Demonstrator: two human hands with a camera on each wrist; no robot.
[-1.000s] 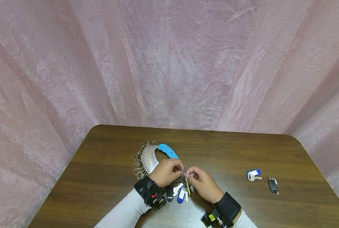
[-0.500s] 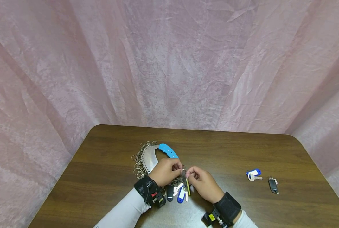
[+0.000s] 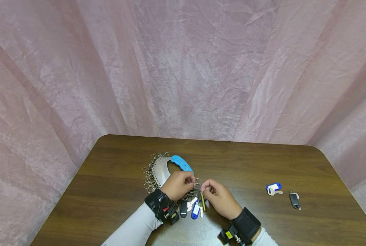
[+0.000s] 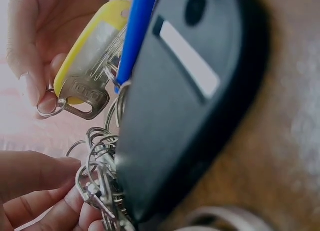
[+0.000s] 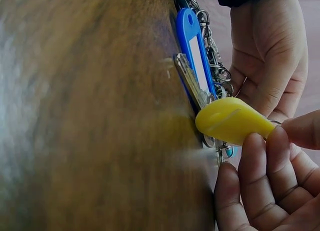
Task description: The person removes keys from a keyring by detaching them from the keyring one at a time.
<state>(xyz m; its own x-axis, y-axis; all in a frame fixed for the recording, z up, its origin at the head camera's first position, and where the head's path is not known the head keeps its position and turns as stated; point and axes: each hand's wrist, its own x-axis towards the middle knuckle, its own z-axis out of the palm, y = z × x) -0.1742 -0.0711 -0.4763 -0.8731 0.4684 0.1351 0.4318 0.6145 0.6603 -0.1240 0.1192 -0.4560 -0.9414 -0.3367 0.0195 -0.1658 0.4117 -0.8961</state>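
Note:
A crescent-shaped metal key holder point(image 3: 160, 171) with a blue handle point(image 3: 181, 162) and many small rings lies on the table. My left hand point(image 3: 178, 185) is over its near right end, pinching a metal ring point(image 4: 75, 148) between thumb and fingers. To its right, my right hand point(image 3: 218, 198) pinches the small split ring point(image 4: 51, 109) of a yellow key tag point(image 5: 232, 122). A silver key point(image 4: 82, 96) hangs on that same ring. Below the hands, a blue key tag point(image 3: 195, 210) with a key and a black key tag point(image 3: 183, 208) hang from the holder.
Farther right on the wooden table point(image 3: 238, 157) lie a blue-tagged key point(image 3: 274, 188) and a black-tagged key point(image 3: 295, 200). A pink curtain point(image 3: 183, 68) hangs behind the table's far edge. Both wrists wear black straps with small cameras.
My left fingers have shifted slightly left, away from the right fingertips, and a ring now shows between the hands. The right hand has barely moved.

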